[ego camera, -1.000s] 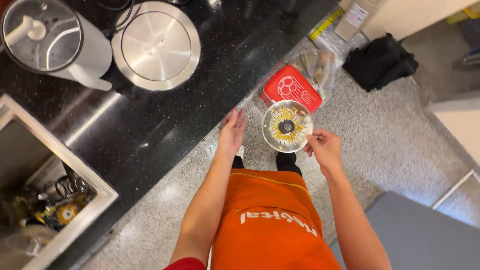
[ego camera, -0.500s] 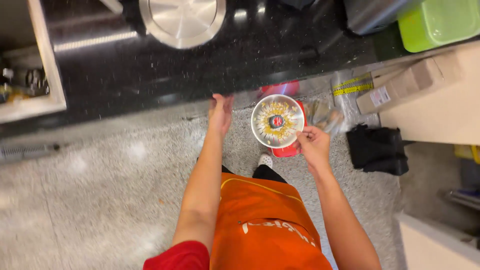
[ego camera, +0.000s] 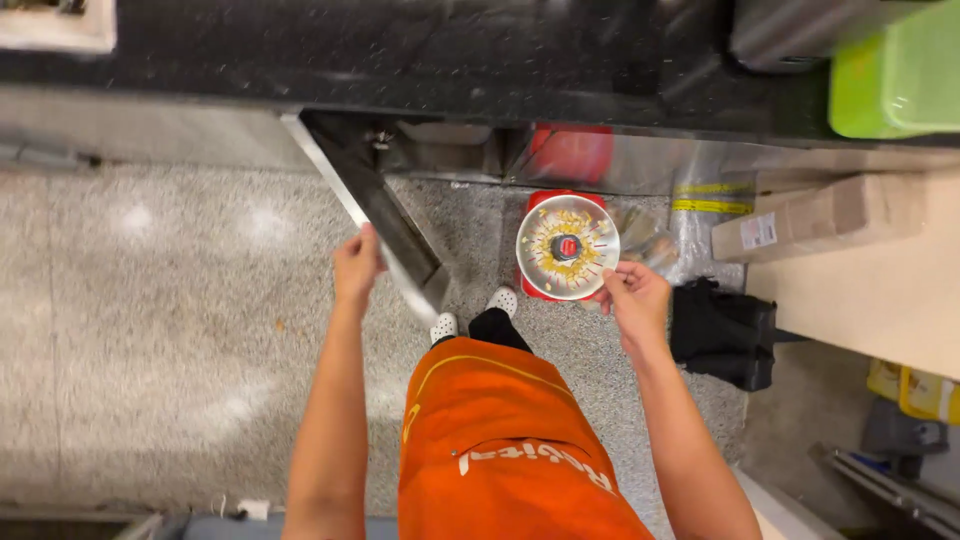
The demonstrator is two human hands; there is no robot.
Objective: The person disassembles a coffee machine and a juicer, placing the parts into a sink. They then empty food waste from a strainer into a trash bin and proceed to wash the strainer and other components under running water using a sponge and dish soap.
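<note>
Fingers of the right hand (ego camera: 634, 300) pinch the rim of a metal disc (ego camera: 567, 247) strewn with yellow scraps, above a red bin (ego camera: 536, 288). Left hand (ego camera: 356, 268) grips the open cabinet door's (ego camera: 385, 225) edge under the black counter (ego camera: 400, 60).

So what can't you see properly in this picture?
- Inside the cabinet: in the head view the open cabinet door, held by the left hand, and deep shadow hide it.
- The red bin: the round metal disc in the right hand covers most of it.
- The yellow bits on the disc: too small to tell.
- The green tub: cut off by the picture's edge.
</note>
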